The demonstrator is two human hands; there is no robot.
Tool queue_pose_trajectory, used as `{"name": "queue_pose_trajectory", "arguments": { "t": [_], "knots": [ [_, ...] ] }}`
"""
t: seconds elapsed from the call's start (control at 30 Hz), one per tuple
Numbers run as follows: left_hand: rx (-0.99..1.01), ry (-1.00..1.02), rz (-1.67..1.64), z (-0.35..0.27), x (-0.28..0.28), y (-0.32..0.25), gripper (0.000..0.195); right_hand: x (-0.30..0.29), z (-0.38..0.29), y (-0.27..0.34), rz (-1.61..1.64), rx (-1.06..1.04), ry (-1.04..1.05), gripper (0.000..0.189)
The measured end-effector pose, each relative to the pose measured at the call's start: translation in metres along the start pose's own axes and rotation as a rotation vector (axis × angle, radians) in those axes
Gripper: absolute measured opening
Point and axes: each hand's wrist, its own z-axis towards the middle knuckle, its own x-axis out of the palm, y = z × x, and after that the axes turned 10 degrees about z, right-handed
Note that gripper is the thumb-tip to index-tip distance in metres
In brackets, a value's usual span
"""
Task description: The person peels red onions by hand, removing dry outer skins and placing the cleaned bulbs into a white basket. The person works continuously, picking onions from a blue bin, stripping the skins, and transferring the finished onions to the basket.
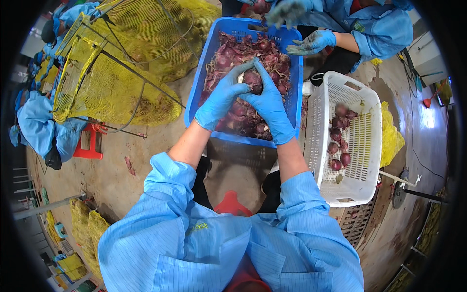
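Note:
Both of my hands wear blue gloves and hold one red onion (253,81) between them, above a blue plastic crate (190,87). My left hand (223,95) grips its left side, thumb below. My right hand (269,104) is on its right side, and the fingertips of both hands meet above it. The crate holds a heap of red onions (233,60) with loose skins and dry roots. To the right stands a white plastic basket (371,146) with several red onions (335,134) on its bottom.
A co-worker's gloved hands (314,43) are at the blue crate's far right corner. Yellow mesh sacks (146,98) of onions with a metal frame lie at left, near a red stool (89,142) and a seated co-worker (40,120). Another yellow mesh bag (390,137) lies behind the white basket.

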Motion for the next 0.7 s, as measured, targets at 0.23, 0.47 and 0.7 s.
{"name": "queue_pose_trajectory", "arguments": {
  "t": [0.23,0.47,0.7],
  "knots": [
    [-0.186,-0.082,-0.093,0.003,0.014,-0.012,0.048,-0.032,-0.001,0.004,0.592,0.269,-0.315,0.057],
    [-0.433,-0.241,-0.164,0.008,-0.045,0.034,0.042,-0.146,0.004,-0.051,1.301,0.096,-0.938,0.006],
    [-0.519,-0.202,0.101,0.01,-0.075,0.044,0.035,-0.205,-0.031,-0.035,1.233,-0.208,-1.187,0.041]
  ]
}}
